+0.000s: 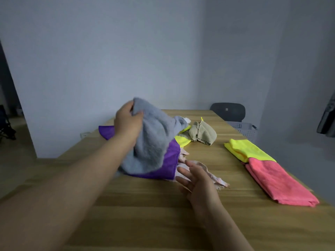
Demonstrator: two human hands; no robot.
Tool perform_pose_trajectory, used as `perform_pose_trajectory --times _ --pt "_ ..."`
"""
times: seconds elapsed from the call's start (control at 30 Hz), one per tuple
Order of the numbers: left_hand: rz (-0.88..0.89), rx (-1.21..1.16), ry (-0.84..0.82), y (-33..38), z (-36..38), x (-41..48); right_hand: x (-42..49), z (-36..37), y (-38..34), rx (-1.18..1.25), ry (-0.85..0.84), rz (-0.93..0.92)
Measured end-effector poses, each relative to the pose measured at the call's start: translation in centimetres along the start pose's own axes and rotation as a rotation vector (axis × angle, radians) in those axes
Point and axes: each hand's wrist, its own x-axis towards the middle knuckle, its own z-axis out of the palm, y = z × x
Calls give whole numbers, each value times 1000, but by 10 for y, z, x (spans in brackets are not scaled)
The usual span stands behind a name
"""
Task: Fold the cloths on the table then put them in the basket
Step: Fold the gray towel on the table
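My left hand (127, 122) grips a grey fluffy cloth (154, 140) by its top edge and holds it lifted above a pile in the middle of the wooden table (145, 214). Under it lies a purple cloth (168, 163), with a pale pink cloth (212, 175) beside it. My right hand (195, 180) hovers open just in front of the pink cloth, fingers spread. A crumpled yellow cloth (183, 140) and a beige cloth (204, 134) lie further back. At the right, a folded yellow cloth (244, 148) and a folded coral cloth (277, 182) lie side by side.
A pale perforated basket (243, 128) stands beyond the table's far right corner, next to a dark chair (228, 111). Grey walls close in behind and to the right. A dark object hangs at the right edge (328, 118).
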Motion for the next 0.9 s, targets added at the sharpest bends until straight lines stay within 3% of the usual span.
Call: perform_pose_trajectory --times 0.1,0.2,0.3,0.47,0.6,0.73,0.9 --pt "467 330 14 15 -32 -7 0 -2 -2 37 49 8" --pt "842 555 -246 6 -53 -34 1 -1 -2 63 124 8" --pt "622 674 -628 -28 -63 -72 -2 0 0 85 196 -40" --pt "438 984 -480 -89 -61 -118 -4 -2 8 -177 287 -193" --pt "341 1029 -601 -101 -54 -116 -12 3 18 -706 67 -384" --pt "315 915 -649 -97 -60 -113 -9 6 27 -1196 -84 -436" --pt "179 622 -583 -80 -76 -131 -15 2 19 -880 187 -337"
